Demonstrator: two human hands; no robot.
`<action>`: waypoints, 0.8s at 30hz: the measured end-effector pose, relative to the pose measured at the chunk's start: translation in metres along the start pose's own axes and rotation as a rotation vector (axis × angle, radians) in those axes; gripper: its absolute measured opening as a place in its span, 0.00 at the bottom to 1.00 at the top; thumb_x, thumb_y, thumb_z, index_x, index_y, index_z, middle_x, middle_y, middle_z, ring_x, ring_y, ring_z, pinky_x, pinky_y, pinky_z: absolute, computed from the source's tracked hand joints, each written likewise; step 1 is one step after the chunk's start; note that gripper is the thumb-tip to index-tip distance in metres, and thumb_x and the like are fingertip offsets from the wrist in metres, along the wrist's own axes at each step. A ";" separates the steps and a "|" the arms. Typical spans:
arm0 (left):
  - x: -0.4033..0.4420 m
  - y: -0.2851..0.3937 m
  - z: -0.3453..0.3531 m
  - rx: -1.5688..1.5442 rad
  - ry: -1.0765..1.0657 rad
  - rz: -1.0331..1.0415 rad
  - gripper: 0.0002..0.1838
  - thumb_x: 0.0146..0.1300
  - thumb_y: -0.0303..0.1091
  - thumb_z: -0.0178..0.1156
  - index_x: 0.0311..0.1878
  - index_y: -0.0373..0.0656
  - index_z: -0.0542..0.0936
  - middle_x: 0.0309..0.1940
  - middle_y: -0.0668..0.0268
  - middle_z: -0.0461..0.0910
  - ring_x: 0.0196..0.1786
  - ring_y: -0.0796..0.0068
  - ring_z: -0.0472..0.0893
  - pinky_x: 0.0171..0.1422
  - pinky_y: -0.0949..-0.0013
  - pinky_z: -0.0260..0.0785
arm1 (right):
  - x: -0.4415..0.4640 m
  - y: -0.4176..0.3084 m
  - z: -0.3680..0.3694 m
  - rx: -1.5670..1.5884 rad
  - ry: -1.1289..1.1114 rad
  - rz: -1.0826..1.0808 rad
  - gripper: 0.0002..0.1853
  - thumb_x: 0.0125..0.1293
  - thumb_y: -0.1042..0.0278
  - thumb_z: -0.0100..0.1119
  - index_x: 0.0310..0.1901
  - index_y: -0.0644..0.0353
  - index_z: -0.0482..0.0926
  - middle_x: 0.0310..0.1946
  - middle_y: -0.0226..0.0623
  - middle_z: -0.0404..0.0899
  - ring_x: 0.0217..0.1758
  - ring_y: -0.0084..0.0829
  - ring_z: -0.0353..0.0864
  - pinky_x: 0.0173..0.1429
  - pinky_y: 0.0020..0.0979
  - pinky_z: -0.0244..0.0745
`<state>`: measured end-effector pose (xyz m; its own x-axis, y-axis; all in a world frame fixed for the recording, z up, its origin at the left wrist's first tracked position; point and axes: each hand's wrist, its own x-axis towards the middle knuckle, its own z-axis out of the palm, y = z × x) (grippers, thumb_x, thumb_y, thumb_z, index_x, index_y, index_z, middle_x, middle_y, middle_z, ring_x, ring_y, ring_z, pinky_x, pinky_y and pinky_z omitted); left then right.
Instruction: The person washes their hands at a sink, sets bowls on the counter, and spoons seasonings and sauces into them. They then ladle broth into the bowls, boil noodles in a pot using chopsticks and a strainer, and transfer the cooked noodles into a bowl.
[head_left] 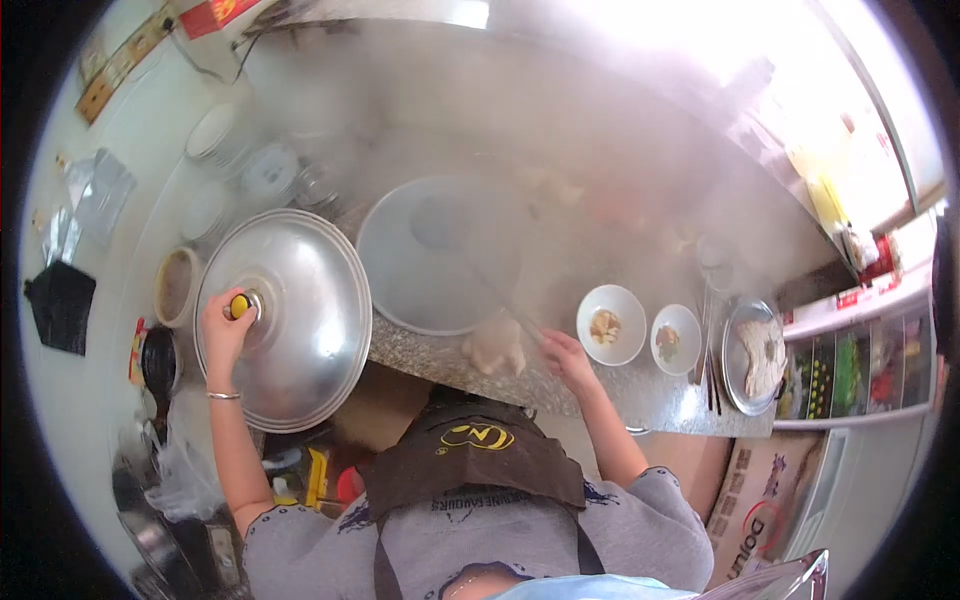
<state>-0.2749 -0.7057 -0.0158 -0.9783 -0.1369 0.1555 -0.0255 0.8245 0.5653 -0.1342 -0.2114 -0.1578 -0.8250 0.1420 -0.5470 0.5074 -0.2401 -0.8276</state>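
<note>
A person in a dark apron (pixel 478 450) works in thick steam at a speckled stone counter (pixel 440 358), hands well apart. The left hand (pixel 225 325), a silver bangle (pixel 224 396) at its wrist, is clamped on the yellow-topped knob of a large domed metal lid (pixel 310 310), held just left of a wide round pan (pixel 395 295); whether the two rims touch cannot be told. The right hand (pixel 568 362) grips the handle of a long-handled ladle (pixel 505 305), which slants forward and left over the pan, its dark head blurred by vapor. Steam veils the pan's contents and the far end of the counter, while the lid blocks part of the area behind it. A crumpled pale cloth (pixel 495 347) lies at the counter's near edge, below the ladle's handle. To the right of the working hand sit two white bowls, one (pixel 628 345) holding tan pieces, the other (pixel 680 318) green and reddish bits. Beyond them are dark chopsticks (pixel 714 388) and a metal plate (pixel 737 372) bearing a pale, flat piece of food (pixel 765 365). A glass-fronted display case (pixel 850 375) stands at far right above a printed carton (pixel 750 500); at left, a clear plastic bag (pixel 190 475) hangs below the lid's level.
</note>
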 end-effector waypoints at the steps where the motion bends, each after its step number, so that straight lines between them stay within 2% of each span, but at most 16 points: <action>1: 0.006 -0.001 0.005 -0.005 -0.013 0.028 0.17 0.42 0.28 0.63 0.39 0.38 0.78 0.30 0.61 0.73 0.29 0.68 0.73 0.35 0.70 0.66 | -0.013 -0.007 -0.004 0.080 0.000 -0.014 0.18 0.61 0.67 0.51 0.54 0.59 0.70 0.30 0.26 0.74 0.18 0.11 0.58 0.19 0.15 0.52; 3: 0.016 -0.004 0.015 -0.030 0.006 0.137 0.17 0.42 0.28 0.63 0.40 0.37 0.77 0.34 0.58 0.74 0.36 0.65 0.75 0.41 0.69 0.66 | -0.040 -0.019 -0.014 0.136 0.005 -0.044 0.19 0.61 0.68 0.51 0.54 0.59 0.69 0.28 0.26 0.73 0.17 0.12 0.57 0.18 0.15 0.50; 4: 0.020 0.001 0.016 -0.040 -0.012 0.174 0.17 0.42 0.28 0.63 0.40 0.37 0.77 0.34 0.58 0.74 0.36 0.65 0.75 0.41 0.69 0.66 | -0.055 -0.024 -0.020 0.172 -0.013 -0.066 0.19 0.61 0.69 0.51 0.55 0.59 0.68 0.26 0.26 0.71 0.16 0.12 0.56 0.17 0.14 0.49; 6: 0.026 0.016 0.022 -0.027 -0.059 0.148 0.17 0.43 0.28 0.63 0.40 0.35 0.76 0.37 0.57 0.74 0.41 0.63 0.74 0.47 0.68 0.66 | -0.086 -0.031 -0.031 0.228 0.049 -0.069 0.19 0.61 0.70 0.52 0.54 0.59 0.68 0.25 0.27 0.70 0.15 0.11 0.56 0.17 0.13 0.48; 9: 0.038 0.034 0.039 -0.006 -0.115 0.182 0.17 0.43 0.28 0.63 0.40 0.34 0.76 0.39 0.57 0.74 0.43 0.63 0.74 0.50 0.67 0.65 | -0.129 -0.026 -0.052 0.308 0.102 -0.099 0.21 0.62 0.68 0.50 0.57 0.60 0.65 0.25 0.31 0.71 0.13 0.11 0.54 0.16 0.13 0.47; 12: 0.054 0.037 0.060 0.005 -0.158 0.227 0.17 0.44 0.28 0.63 0.41 0.34 0.76 0.40 0.57 0.75 0.44 0.64 0.74 0.51 0.68 0.65 | -0.171 -0.012 -0.068 0.321 0.238 -0.158 0.20 0.62 0.68 0.50 0.56 0.60 0.66 0.24 0.31 0.71 0.13 0.11 0.54 0.15 0.13 0.46; 13: 0.060 0.033 0.072 -0.180 -0.241 0.124 0.18 0.44 0.28 0.62 0.41 0.34 0.76 0.41 0.57 0.75 0.45 0.66 0.74 0.52 0.69 0.65 | -0.185 -0.012 -0.070 0.318 0.304 -0.151 0.20 0.62 0.68 0.50 0.56 0.61 0.66 0.24 0.31 0.71 0.12 0.11 0.54 0.14 0.14 0.46; 14: 0.054 0.037 0.051 -0.185 -0.243 0.158 0.18 0.44 0.28 0.62 0.41 0.34 0.76 0.41 0.57 0.75 0.45 0.66 0.74 0.52 0.69 0.65 | -0.215 -0.008 -0.068 0.337 0.322 -0.174 0.20 0.62 0.68 0.50 0.56 0.61 0.66 0.24 0.31 0.71 0.12 0.11 0.54 0.14 0.14 0.46; 17: 0.075 0.037 0.104 -0.199 -0.282 0.146 0.18 0.44 0.27 0.62 0.42 0.34 0.76 0.41 0.57 0.75 0.45 0.66 0.74 0.52 0.70 0.65 | -0.232 0.012 -0.085 0.351 0.501 -0.169 0.20 0.60 0.69 0.52 0.55 0.60 0.67 0.23 0.29 0.71 0.14 0.11 0.55 0.16 0.14 0.47; 20: 0.087 0.041 0.143 -0.143 -0.327 0.263 0.19 0.44 0.27 0.62 0.43 0.33 0.76 0.41 0.57 0.75 0.45 0.66 0.75 0.52 0.70 0.65 | -0.249 0.031 -0.094 0.367 0.656 -0.161 0.20 0.60 0.69 0.52 0.55 0.60 0.67 0.23 0.29 0.71 0.13 0.11 0.55 0.15 0.14 0.47; 21: 0.075 0.051 0.088 -0.111 -0.294 0.290 0.19 0.44 0.27 0.62 0.43 0.33 0.76 0.41 0.57 0.75 0.45 0.66 0.74 0.52 0.69 0.65 | -0.285 0.030 -0.080 0.387 0.671 -0.187 0.20 0.60 0.68 0.52 0.55 0.60 0.67 0.22 0.29 0.71 0.13 0.12 0.56 0.15 0.14 0.48; 22: 0.078 0.055 0.112 -0.096 -0.312 0.299 0.19 0.44 0.27 0.62 0.43 0.33 0.76 0.41 0.56 0.75 0.46 0.66 0.74 0.53 0.69 0.64 | -0.277 0.040 -0.089 0.385 0.694 -0.178 0.20 0.60 0.68 0.52 0.55 0.60 0.67 0.22 0.29 0.71 0.13 0.12 0.56 0.15 0.14 0.48; 24: 0.074 0.068 0.114 -0.083 -0.330 0.304 0.19 0.44 0.28 0.62 0.43 0.33 0.76 0.41 0.56 0.75 0.46 0.65 0.74 0.53 0.69 0.64 | -0.283 0.050 -0.092 0.391 0.791 -0.189 0.20 0.61 0.69 0.52 0.55 0.60 0.67 0.22 0.29 0.71 0.13 0.12 0.56 0.15 0.15 0.47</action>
<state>-0.3722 -0.5966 -0.0582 -0.9523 0.2981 0.0659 0.2767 0.7515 0.5989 0.1473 -0.1751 -0.0556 -0.4001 0.7968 -0.4527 0.1406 -0.4348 -0.8895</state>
